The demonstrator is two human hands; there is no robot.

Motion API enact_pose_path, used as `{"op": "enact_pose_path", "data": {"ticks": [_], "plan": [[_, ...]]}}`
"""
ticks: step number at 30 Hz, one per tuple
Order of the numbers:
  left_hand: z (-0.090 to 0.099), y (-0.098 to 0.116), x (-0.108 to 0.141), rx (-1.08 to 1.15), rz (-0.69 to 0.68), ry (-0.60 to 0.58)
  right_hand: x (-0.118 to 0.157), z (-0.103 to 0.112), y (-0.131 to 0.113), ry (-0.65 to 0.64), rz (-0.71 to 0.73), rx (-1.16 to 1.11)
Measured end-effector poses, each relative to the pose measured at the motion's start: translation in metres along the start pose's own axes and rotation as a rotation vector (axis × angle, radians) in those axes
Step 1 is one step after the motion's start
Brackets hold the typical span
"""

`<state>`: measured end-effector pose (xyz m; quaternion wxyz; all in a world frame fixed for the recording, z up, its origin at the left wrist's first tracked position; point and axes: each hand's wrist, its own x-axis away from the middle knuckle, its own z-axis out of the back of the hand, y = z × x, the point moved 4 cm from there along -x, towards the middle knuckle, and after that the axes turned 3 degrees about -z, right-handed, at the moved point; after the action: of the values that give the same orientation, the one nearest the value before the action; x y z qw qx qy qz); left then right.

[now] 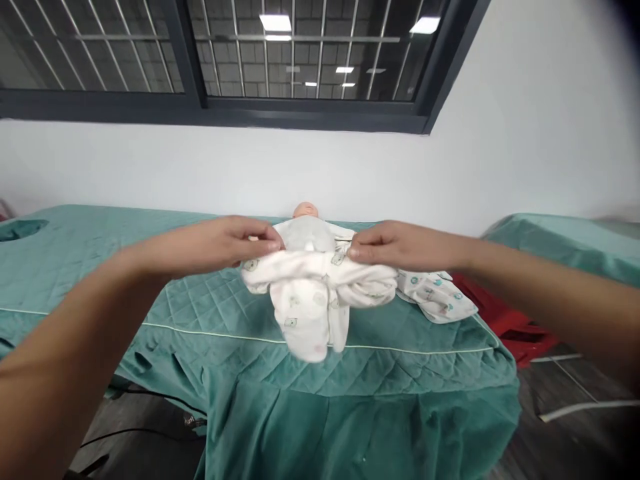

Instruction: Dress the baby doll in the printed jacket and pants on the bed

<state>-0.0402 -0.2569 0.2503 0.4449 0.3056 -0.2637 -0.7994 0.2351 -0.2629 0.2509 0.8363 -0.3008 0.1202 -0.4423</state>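
A white baby garment (303, 313) with small printed animals hangs between my hands in front of the bed. My left hand (245, 241) pinches its upper edge on the left. At the upper edge on the right, my right hand (380, 243) grips the cloth between thumb and fingers. Folds bunch under both hands, and the lower part dangles. Behind the garment lies a baby doll (305, 210) in pale clothing, its head towards the wall; most of its body is hidden.
Another white printed cloth (437, 297) lies on the green quilted bed cover (210, 313), right of my hands. A red stool-like object (515, 327) stands beyond the bed's right end. A barred window (310, 60) is set in the white wall behind. Black cables cross the floor at lower left.
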Motion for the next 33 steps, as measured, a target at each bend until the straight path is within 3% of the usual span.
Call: {"op": "enact_pose_path", "data": {"ticks": [2, 5, 8, 11, 14, 18, 20, 24, 28, 33], "plan": [[-0.003, 0.018, -0.004, -0.044, -0.028, -0.181, -0.004, 0.012, -0.018, -0.027, 0.051, 0.031], [-0.004, 0.040, -0.006, -0.162, -0.080, -0.153, -0.009, 0.026, -0.035, 0.003, 0.103, 0.067], [-0.006, 0.047, -0.004, -0.256, -0.050, -0.152, -0.014, 0.040, -0.036, 0.214, 0.091, 0.038], [0.002, 0.047, -0.002, -0.213, -0.027, -0.015, -0.017, 0.051, -0.029, 0.353, 0.102, 0.021], [0.012, 0.052, 0.002, -0.152, -0.096, 0.146, -0.018, 0.059, -0.023, 0.351, 0.123, 0.058], [0.014, 0.071, 0.012, -0.158, -0.176, 0.179, -0.007, 0.069, -0.032, 0.452, 0.129, 0.059], [0.008, 0.081, 0.015, -0.221, -0.220, 0.073, 0.001, 0.064, -0.046, 0.417, 0.130, 0.065], [-0.004, 0.089, 0.018, -0.353, -0.276, -0.127, 0.015, 0.041, -0.080, 0.113, 0.082, 0.152], [0.003, 0.091, 0.016, -0.405, -0.229, -0.013, 0.028, 0.040, -0.097, 0.047, 0.058, 0.152], [0.017, 0.077, 0.015, -0.455, -0.146, 0.054, 0.030, 0.053, -0.076, 0.078, -0.027, 0.144]]}}
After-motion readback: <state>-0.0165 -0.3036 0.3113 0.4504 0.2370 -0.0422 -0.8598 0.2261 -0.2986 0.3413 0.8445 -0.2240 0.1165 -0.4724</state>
